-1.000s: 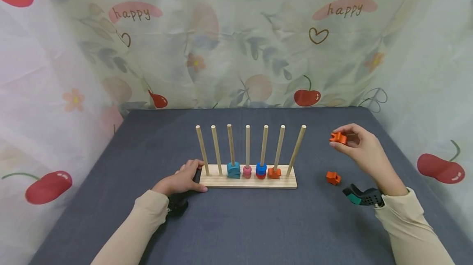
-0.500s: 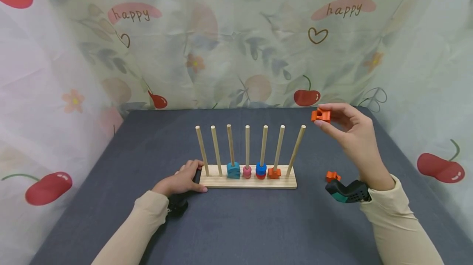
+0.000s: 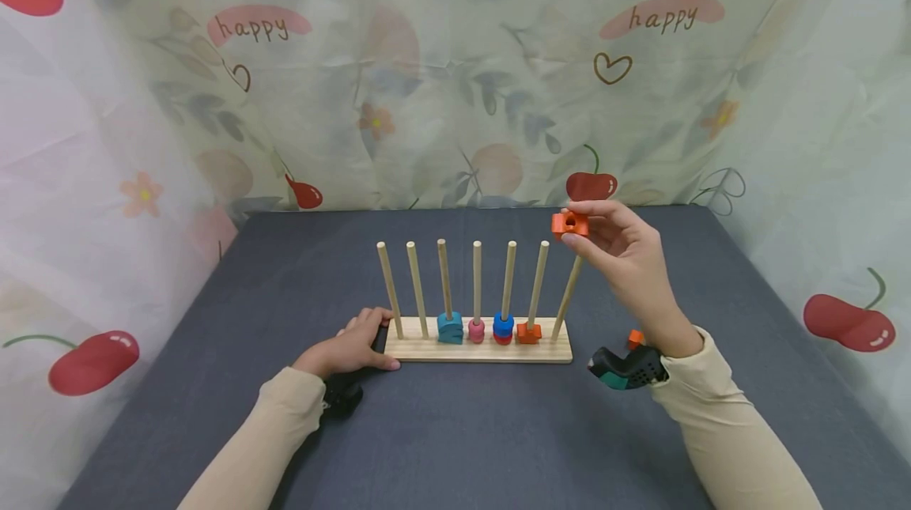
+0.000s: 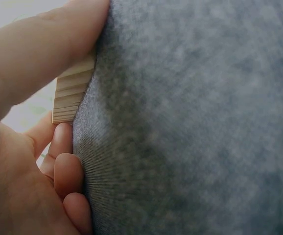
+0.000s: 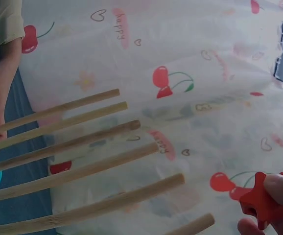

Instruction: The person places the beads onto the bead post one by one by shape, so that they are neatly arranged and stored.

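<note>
My left hand (image 3: 349,348) grips the left end of a wooden peg board (image 3: 427,353), thumb at the front corner and fingers at the end. In the left wrist view, the board's end (image 4: 73,95) shows between thumb and fingers. My right hand (image 3: 633,261) pinches an orange star-shaped bead (image 3: 570,224), its hole facing the head camera. That bead is level with the top of the rightmost peg (image 3: 568,296) and overlaps it in the head view; the right wrist view shows the star bead (image 5: 261,200) apart from the visible peg tips.
Along the board, several pegs carry beads: teal pieces (image 3: 450,328), a pink bead (image 3: 476,330), a blue bead (image 3: 502,325) over a red one, and an orange bead (image 3: 528,334). Another orange bead (image 3: 635,339) lies on the dark tablecloth (image 3: 463,431), partly behind the right wrist camera (image 3: 626,368).
My right hand has carried the orange star bead up and leftward, from right of the board to the rightmost peg's top. The left hand and the board have stayed still.
</note>
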